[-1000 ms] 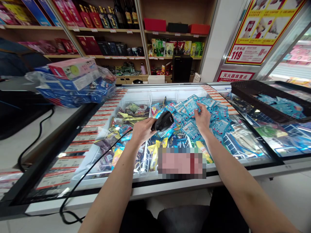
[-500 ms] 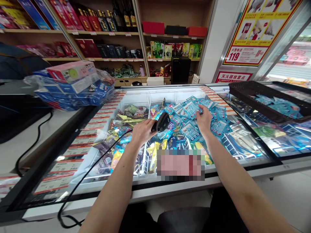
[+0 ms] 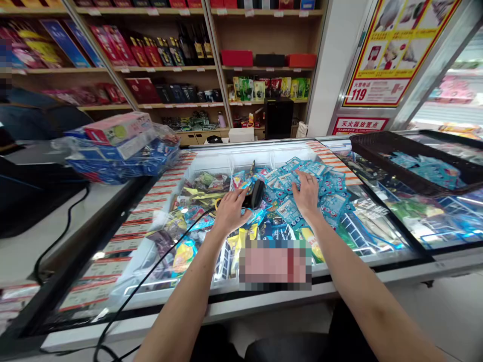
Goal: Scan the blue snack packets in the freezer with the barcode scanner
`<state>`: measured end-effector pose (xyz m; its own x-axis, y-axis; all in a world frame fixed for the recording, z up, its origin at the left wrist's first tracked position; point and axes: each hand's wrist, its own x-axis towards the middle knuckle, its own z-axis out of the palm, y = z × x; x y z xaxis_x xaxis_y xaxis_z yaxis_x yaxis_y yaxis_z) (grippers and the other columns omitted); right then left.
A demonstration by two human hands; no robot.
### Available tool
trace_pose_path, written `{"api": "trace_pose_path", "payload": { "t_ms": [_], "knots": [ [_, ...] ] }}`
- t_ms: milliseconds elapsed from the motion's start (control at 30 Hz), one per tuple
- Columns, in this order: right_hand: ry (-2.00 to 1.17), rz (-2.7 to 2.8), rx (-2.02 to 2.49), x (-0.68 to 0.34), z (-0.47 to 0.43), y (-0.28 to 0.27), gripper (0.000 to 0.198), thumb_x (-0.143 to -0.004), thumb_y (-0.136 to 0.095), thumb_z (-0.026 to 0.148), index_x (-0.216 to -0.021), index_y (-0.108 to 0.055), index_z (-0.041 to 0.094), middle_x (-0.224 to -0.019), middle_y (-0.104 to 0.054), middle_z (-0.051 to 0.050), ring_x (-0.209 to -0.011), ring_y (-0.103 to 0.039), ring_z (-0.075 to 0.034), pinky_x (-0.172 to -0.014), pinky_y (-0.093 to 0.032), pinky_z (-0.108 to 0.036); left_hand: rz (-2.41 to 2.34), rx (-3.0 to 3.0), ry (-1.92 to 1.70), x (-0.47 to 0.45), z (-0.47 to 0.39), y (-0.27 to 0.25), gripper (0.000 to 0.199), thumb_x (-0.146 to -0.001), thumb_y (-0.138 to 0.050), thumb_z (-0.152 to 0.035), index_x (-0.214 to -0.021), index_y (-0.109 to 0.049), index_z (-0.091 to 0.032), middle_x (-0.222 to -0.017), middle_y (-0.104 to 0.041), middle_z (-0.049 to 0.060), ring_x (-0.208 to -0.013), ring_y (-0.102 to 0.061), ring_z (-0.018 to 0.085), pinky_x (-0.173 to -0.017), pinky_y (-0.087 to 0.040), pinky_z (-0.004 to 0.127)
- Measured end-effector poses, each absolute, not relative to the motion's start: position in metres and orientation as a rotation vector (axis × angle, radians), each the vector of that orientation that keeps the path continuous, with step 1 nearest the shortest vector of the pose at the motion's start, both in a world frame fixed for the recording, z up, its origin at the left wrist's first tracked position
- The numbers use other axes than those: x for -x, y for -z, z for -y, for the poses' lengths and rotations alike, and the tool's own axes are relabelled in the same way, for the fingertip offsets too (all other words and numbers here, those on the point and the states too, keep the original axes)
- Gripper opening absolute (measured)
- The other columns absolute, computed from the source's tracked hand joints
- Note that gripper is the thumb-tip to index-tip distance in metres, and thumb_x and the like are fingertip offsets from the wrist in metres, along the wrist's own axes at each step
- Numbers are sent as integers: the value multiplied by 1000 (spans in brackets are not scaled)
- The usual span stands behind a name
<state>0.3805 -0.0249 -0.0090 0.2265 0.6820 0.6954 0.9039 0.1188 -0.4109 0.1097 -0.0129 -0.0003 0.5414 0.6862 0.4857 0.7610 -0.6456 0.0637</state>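
Note:
My left hand (image 3: 229, 211) grips a black corded barcode scanner (image 3: 256, 194), its head pointing down into an open chest freezer (image 3: 241, 151). My right hand (image 3: 306, 192) lies flat, fingers spread, on a heap of light blue ice-cream packets (image 3: 327, 188) at the freezer's right side. Yellow, green and mixed-colour wrapped ices (image 3: 204, 183) fill the compartments to the left of the scanner. The scanner's black cable (image 3: 151, 274) runs down past my left forearm to the front edge.
A plastic-wrapped stack of blue and pink boxes (image 3: 121, 146) sits on the counter at left. A black basket (image 3: 411, 161) with more blue packets rests on the freezer's glass lid at right. Shelves of boxed goods (image 3: 169, 55) line the back wall.
Both hands have dropped lower into the freezer. The scanner tipped from level to pointing downward. My right hand went from lifting a blue packet to lying flat on the heap.

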Motion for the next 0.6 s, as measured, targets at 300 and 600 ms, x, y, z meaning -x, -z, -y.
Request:
{"api": "trace_pose_path", "payload": {
  "t_ms": [300, 600],
  "knots": [
    [168, 1691, 1524, -363, 38, -7, 72, -84, -38, 16, -151, -9, 20, -75, -59, -2, -64, -51, -17, -66, -44, -29, 1184, 2512, 1239, -103, 13, -12, 76, -86, -54, -42, -148, -16, -20, -109, -54, 12, -101, -52, 22, -93, -43, 40],
    [-27, 1858, 1357, -343, 82, -55, 82, -80, -40, 13, -151, 0, 25, -75, -61, 2, -61, -51, -13, -61, -40, -23, 1497, 2510, 1188, -116, 54, -62, 80, -89, -46, -48, -149, -2, -20, -66, -47, -6, -52, -38, 7, -55, -31, 18]
  ]
}}
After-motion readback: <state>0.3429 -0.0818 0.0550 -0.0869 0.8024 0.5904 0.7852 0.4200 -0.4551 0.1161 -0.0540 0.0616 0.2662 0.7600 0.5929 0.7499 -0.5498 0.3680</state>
